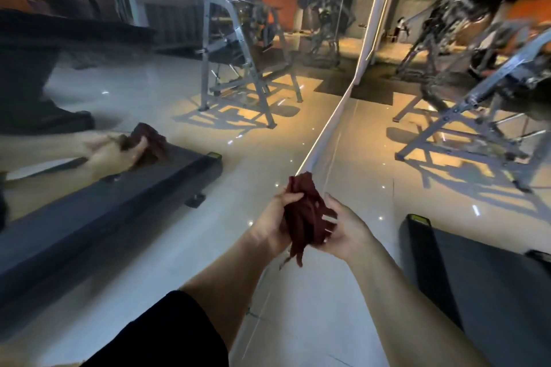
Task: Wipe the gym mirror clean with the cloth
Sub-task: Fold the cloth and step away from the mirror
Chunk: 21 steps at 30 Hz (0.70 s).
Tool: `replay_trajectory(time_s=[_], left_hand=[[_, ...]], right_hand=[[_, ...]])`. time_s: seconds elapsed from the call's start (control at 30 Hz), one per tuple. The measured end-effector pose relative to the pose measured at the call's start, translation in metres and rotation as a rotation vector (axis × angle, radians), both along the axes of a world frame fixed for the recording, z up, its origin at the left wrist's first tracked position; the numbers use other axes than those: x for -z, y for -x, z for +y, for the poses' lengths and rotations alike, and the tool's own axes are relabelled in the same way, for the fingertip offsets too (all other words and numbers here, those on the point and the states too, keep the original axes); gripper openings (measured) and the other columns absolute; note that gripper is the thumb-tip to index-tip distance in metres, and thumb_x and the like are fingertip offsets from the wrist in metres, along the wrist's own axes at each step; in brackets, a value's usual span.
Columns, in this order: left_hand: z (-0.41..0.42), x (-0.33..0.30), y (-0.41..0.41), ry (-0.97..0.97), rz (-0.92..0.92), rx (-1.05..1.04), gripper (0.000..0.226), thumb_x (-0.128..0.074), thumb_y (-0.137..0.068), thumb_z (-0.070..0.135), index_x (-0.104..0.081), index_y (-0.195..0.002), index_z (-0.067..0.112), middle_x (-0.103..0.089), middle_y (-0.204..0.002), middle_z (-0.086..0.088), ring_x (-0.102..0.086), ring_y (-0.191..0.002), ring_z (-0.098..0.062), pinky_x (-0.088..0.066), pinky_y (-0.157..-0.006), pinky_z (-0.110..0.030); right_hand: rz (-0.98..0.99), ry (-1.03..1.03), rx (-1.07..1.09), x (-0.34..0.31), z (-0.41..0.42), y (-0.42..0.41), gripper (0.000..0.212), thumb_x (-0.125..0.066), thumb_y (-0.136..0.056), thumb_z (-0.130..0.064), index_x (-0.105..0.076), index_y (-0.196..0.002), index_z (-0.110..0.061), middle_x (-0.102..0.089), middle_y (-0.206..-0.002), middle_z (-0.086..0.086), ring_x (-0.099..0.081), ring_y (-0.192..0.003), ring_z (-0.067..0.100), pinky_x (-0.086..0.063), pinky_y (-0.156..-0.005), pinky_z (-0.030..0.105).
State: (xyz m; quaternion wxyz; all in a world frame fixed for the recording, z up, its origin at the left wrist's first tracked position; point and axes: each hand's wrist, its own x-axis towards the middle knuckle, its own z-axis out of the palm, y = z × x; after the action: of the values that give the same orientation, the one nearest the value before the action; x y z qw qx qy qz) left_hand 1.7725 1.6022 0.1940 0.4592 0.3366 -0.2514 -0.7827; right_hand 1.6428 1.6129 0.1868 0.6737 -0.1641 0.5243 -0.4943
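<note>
Both hands meet at centre, and we hold a bunched dark-red cloth [304, 217] between them: our left hand [275, 219] curls its fingers round the upper part of the bundle, while our right hand [346, 226] cups it from the other side, thumb and fingers bent against the folds. Loose ends of the cloth hang below both palms. To the left of the hands, the gym mirror [125, 74] fills most of the view; it is not touched by either hand or by the cloth, and it shows hazy smears across its lower part. Its white edge [337, 116] runs from just beyond the cloth up and away from us. In the glass, we see the reflected hands with the cloth [149, 143] and a grey exercise frame [238, 68]. Right of the hands and well apart from them stands a grey weight machine [477, 104] on the glossy pale floor [372, 173]. Nearer, right of our right forearm, lies a black padded bench end [477, 271]. A black sleeve [167, 334] covers our left upper arm.
</note>
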Motion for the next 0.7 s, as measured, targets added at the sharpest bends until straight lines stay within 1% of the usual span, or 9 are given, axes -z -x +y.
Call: replay_trajectory(time_s=[0.13, 0.2, 0.23, 0.33, 0.43, 0.5, 0.57, 0.63, 0.7], left_hand=[[-0.071, 0.005, 0.038, 0.026, 0.047, 0.145, 0.025, -0.066, -0.083, 0.02, -0.066, -0.102, 0.004, -0.065, -0.088, -0.015, -0.065, -0.081, -0.026, -0.057, -0.076, -0.034], [-0.112, 0.004, 0.055, 0.009, -0.002, 0.173, 0.027, -0.065, -0.091, 0.032, -0.071, -0.095, 0.006, -0.064, -0.086, -0.014, -0.065, -0.074, -0.024, -0.056, -0.074, -0.034], [-0.134, 0.003, 0.063, 0.005, -0.035, 0.164, 0.032, -0.06, -0.097, 0.034, -0.071, -0.098, 0.005, -0.066, -0.087, -0.015, -0.067, -0.073, -0.025, -0.058, -0.072, -0.034], [-0.195, -0.007, 0.088, 0.046, -0.161, 0.137, 0.03, -0.052, -0.103, 0.016, -0.061, -0.123, -0.004, -0.07, -0.094, -0.017, -0.07, -0.077, -0.024, -0.058, -0.059, -0.027], [-0.259, -0.007, 0.113, 0.083, -0.246, 0.099, 0.019, -0.054, -0.098, 0.0, -0.062, -0.115, 0.002, -0.067, -0.097, -0.012, -0.066, -0.082, -0.022, -0.054, -0.054, -0.025], [-0.303, -0.002, 0.134, 0.095, -0.261, 0.044, 0.021, -0.051, -0.096, -0.008, -0.064, -0.106, 0.006, -0.068, -0.099, -0.011, -0.065, -0.085, -0.024, -0.055, -0.057, -0.026], [-0.346, 0.005, 0.161, 0.143, -0.26, 0.025, 0.028, -0.05, -0.092, -0.015, -0.065, -0.102, 0.007, -0.068, -0.101, -0.011, -0.065, -0.088, -0.025, -0.055, -0.06, -0.026], [-0.392, 0.01, 0.194, 0.233, -0.261, 0.038, 0.034, -0.051, -0.087, -0.021, -0.064, -0.096, 0.01, -0.068, -0.096, -0.009, -0.064, -0.089, -0.026, -0.055, -0.058, -0.025], [-0.438, 0.015, 0.227, 0.32, -0.31, 0.07, 0.039, -0.055, -0.083, -0.023, -0.065, -0.095, 0.013, -0.068, -0.091, -0.007, -0.063, -0.09, -0.028, -0.054, -0.068, -0.032]], right_hand=[[0.116, -0.054, -0.143, -0.009, -0.051, 0.032, 0.056, -0.073, -0.069, -0.063, -0.076, -0.098, -0.015, -0.077, -0.102, 0.01, -0.065, -0.108, 0.032, -0.044, -0.104, 0.053], [0.168, -0.007, -0.152, -0.011, -0.087, 0.048, 0.074, -0.07, -0.071, -0.073, -0.072, -0.103, -0.007, -0.074, -0.104, 0.007, -0.065, -0.105, 0.029, -0.044, -0.101, 0.046], [0.222, 0.024, -0.144, -0.013, -0.108, 0.057, 0.077, -0.069, -0.071, -0.075, -0.069, -0.101, -0.004, -0.071, -0.1, 0.008, -0.065, -0.098, 0.026, -0.047, -0.094, 0.039], [0.46, 0.114, -0.078, -0.019, -0.168, 0.081, 0.053, -0.069, -0.086, -0.056, -0.072, -0.106, -0.006, -0.076, -0.1, 0.009, -0.07, -0.095, 0.026, -0.055, -0.081, 0.034], [0.559, 0.177, 0.001, -0.015, -0.228, 0.118, 0.023, -0.068, -0.096, -0.029, -0.071, -0.1, -0.007, -0.074, -0.098, 0.012, -0.069, -0.086, 0.023, -0.056, -0.073, 0.032], [0.543, 0.2, 0.076, -0.009, -0.268, 0.148, 0.013, -0.066, -0.097, -0.015, -0.071, -0.103, -0.005, -0.073, -0.097, 0.012, -0.069, -0.084, 0.023, -0.057, -0.074, 0.032], [0.455, 0.223, 0.156, -0.004, -0.313, 0.181, 0.015, -0.064, -0.095, -0.003, -0.069, -0.109, 0.001, -0.073, -0.1, 0.014, -0.07, -0.089, 0.025, -0.057, -0.078, 0.033], [0.348, 0.235, 0.191, -0.002, -0.36, 0.218, 0.013, -0.058, -0.092, 0.008, -0.066, -0.099, 0.0, -0.07, -0.095, 0.016, -0.069, -0.085, 0.026, -0.056, -0.071, 0.032], [0.324, 0.182, 0.063, -0.004, -0.406, 0.248, 0.011, -0.057, -0.09, -0.001, -0.068, -0.09, -0.002, -0.068, -0.086, 0.017, -0.067, -0.077, 0.026, -0.053, -0.068, 0.032]])
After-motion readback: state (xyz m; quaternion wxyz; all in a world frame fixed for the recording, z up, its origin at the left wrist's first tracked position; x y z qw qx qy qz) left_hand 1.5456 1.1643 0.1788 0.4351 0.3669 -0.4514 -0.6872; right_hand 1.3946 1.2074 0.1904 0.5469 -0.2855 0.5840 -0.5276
